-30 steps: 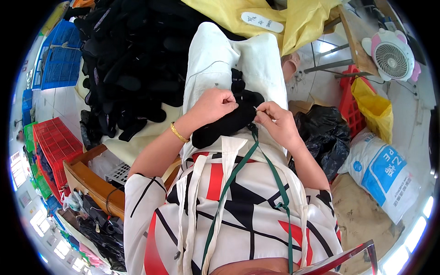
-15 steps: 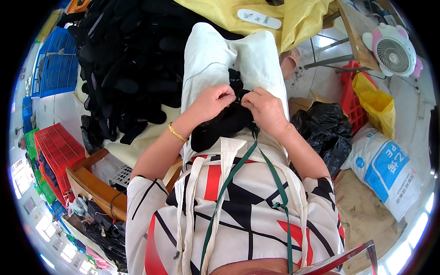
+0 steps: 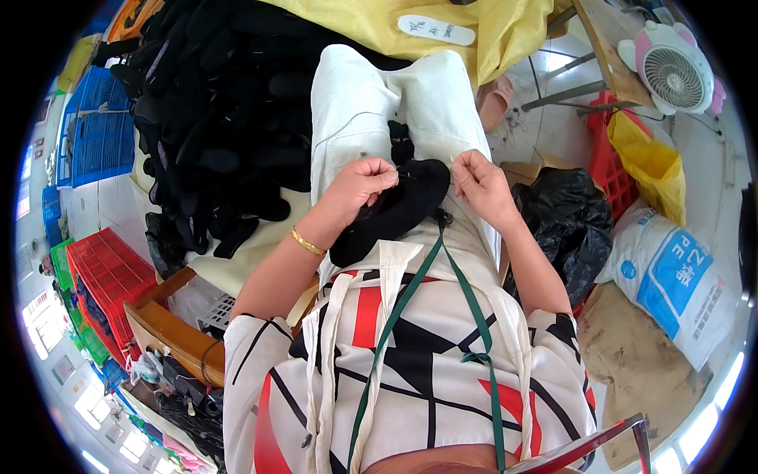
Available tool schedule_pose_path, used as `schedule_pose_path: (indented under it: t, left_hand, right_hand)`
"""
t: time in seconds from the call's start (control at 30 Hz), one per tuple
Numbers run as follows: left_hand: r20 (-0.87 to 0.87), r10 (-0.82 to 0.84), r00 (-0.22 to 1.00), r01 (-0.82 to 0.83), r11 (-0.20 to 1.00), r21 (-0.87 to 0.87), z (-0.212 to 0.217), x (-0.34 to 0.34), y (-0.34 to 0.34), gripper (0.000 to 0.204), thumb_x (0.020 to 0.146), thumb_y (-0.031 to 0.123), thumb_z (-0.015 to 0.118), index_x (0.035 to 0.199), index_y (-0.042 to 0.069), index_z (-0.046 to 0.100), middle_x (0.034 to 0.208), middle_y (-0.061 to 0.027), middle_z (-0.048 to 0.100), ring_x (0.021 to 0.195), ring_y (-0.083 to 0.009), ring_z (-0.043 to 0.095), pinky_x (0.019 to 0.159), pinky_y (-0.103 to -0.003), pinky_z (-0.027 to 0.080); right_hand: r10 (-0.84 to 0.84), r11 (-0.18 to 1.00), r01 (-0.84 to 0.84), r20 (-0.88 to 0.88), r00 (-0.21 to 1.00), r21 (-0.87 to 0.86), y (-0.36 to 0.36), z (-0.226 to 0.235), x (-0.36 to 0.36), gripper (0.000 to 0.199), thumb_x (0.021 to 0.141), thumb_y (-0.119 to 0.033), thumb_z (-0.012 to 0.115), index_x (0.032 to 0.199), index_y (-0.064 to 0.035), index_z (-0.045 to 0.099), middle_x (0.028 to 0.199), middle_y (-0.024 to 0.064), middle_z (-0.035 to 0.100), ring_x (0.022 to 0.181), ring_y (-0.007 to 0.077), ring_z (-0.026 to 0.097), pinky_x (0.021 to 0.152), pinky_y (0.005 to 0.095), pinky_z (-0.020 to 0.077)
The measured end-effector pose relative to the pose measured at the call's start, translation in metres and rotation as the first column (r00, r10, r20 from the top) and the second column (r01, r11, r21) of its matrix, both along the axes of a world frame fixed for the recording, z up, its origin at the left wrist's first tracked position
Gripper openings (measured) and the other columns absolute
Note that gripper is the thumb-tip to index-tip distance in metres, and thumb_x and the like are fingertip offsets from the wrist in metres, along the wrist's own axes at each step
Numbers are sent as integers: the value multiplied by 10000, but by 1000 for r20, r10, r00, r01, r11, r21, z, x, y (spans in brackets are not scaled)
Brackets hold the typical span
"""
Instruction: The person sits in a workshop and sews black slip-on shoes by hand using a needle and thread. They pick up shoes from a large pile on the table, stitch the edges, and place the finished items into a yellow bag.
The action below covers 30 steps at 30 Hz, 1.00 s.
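A black, shoe-shaped cloth piece (image 3: 407, 197) lies across my lap on white-trousered legs. My left hand (image 3: 365, 186) is closed in a pinch on its upper left edge. To the right of the piece, my right hand (image 3: 482, 186) is raised a little apart from it, thumb and fingers pinched together. A tiny pale glint shows at those fingertips, too small to name. Between my knees lies more black cloth (image 3: 400, 142). A green cord (image 3: 410, 292) hangs from my neck to a small dark item near the piece.
A heap of similar black pieces (image 3: 213, 103) lies front left, beside yellow cloth (image 3: 513, 39) bearing a white insole shape (image 3: 436, 30). Blue (image 3: 99, 126) and red crates (image 3: 114, 276) stand left. Right are a black plastic bag (image 3: 557, 213), a white sack (image 3: 671, 276) and a fan (image 3: 671, 67).
My right hand has pulled away to the right from the left hand and the cloth. More of the black piece's upper right end now shows. My left hand stays nearly in place.
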<state>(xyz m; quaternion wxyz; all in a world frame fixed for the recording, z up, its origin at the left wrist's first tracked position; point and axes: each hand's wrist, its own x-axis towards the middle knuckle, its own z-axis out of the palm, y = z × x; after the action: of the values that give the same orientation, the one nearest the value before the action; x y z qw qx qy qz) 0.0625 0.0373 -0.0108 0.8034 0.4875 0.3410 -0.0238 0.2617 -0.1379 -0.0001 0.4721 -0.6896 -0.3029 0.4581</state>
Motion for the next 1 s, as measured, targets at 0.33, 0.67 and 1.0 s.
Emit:
schedule_pose_path:
  t: [0.33, 0.67, 1.0]
  left_hand:
    - [212, -111, 971, -99, 620, 778, 5, 25, -15, 362, 780, 82, 780, 626, 26, 457, 796, -70, 590, 734, -106, 544, 678, -262, 448]
    - [56, -49, 997, 0, 754, 657, 2, 27, -19, 355, 780, 64, 773, 1036, 43, 527, 774, -44, 627, 704, -112, 567, 668, -270, 473]
    - [-283, -215, 935, 353, 480, 803, 45, 34, -17, 254, 816, 248, 756, 830, 16, 652, 777, -112, 664, 638, -231, 615, 596, -360, 485]
  right_hand:
    - [-68, 998, 68, 126, 990, 5, -4, -8, -7, 153, 992, -155, 594, 978, -4, 579, 735, 24, 605, 646, 86, 585, 636, 252, 500]
    - [-202, 910, 251, -177, 963, 331, -22, 59, -12, 83, 1012, -96, 562, 1006, -14, 552, 753, -38, 543, 599, 28, 448, 557, 186, 373]
    - [418, 808, -299, -136, 898, 507, -30, 104, -39, 150, 986, -67, 600, 1112, 2, 557, 850, 55, 677, 764, 106, 655, 705, 245, 511]
